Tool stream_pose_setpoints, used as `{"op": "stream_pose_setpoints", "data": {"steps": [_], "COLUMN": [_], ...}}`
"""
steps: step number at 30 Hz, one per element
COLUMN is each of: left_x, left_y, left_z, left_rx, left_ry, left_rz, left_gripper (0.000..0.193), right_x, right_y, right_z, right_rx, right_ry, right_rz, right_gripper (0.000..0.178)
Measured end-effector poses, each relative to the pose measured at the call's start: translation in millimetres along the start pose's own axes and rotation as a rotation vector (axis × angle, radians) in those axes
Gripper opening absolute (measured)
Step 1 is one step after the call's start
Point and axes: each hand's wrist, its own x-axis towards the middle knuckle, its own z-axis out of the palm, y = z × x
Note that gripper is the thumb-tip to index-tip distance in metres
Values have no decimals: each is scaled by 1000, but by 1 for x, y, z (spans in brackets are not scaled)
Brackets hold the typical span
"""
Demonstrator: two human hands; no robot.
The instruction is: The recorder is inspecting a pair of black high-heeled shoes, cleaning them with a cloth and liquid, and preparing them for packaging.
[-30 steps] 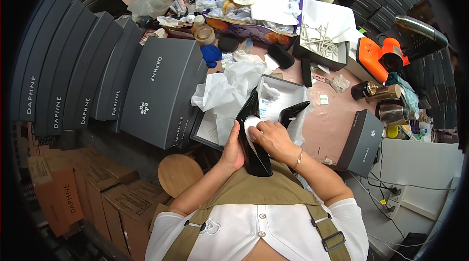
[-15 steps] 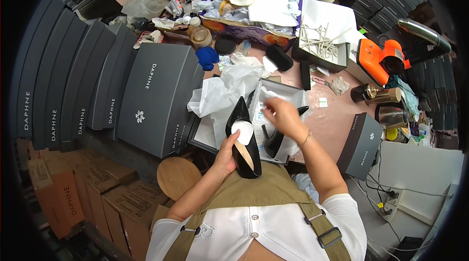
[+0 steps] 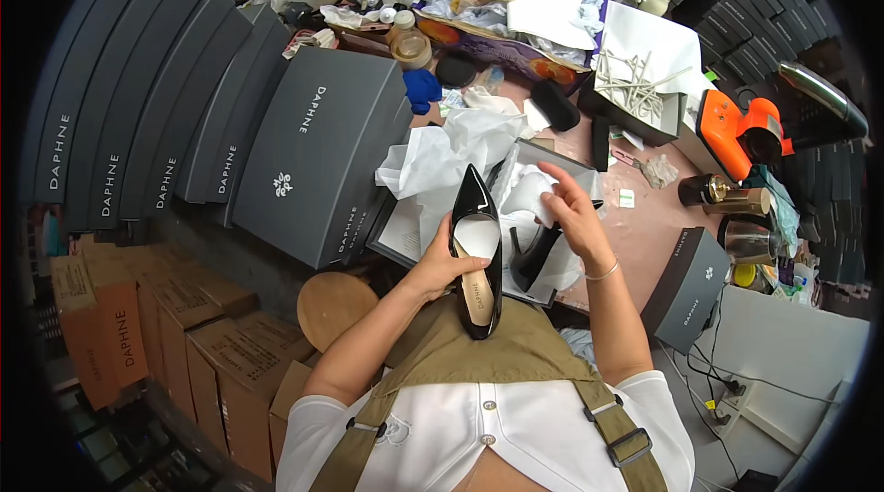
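My left hand is closed around a glossy black pointed pump, toe away from me, heel end by my apron. A white pad lies inside its front, over the beige insole. Between the fingers and thumb of my right hand is a soft white piece of padding, just right of the pump and apart from it. Below that hand, a second black pump rests in an open grey shoebox, partly hidden. Crumpled white tissue paper spills over the box's left side.
Closed grey shoeboxes stand stacked on the left, with brown cartons below. A box of white sticks, an orange tool and a grey shoebox line the right. A round wooden stool stands lower left.
My right hand now shows a white piece of padding in its fingers, above the shoebox. The pump in my left hand has turned more upright, and my view has shifted slightly.
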Motion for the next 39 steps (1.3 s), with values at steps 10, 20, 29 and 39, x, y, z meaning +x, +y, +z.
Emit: {"op": "stream_pose_setpoints", "data": {"steps": [10,20,29,39], "left_x": [12,-32,-13,-4], "left_y": [6,25,-9,-16], "left_z": [16,33,20,15], "left_rx": [456,1139,74,-25], "left_ry": [-246,-42,-167,144], "left_rz": [69,464,50,-29], "left_gripper": [103,83,87,50], "right_x": [31,22,25,15], "right_y": [-7,-13,-10,-17], "right_z": [35,44,48,37], "right_rx": [431,315,404,409], "right_ry": [-86,-48,-74,209], "right_rz": [-1,-26,-64,-307], "right_gripper": [35,32,36,42]}}
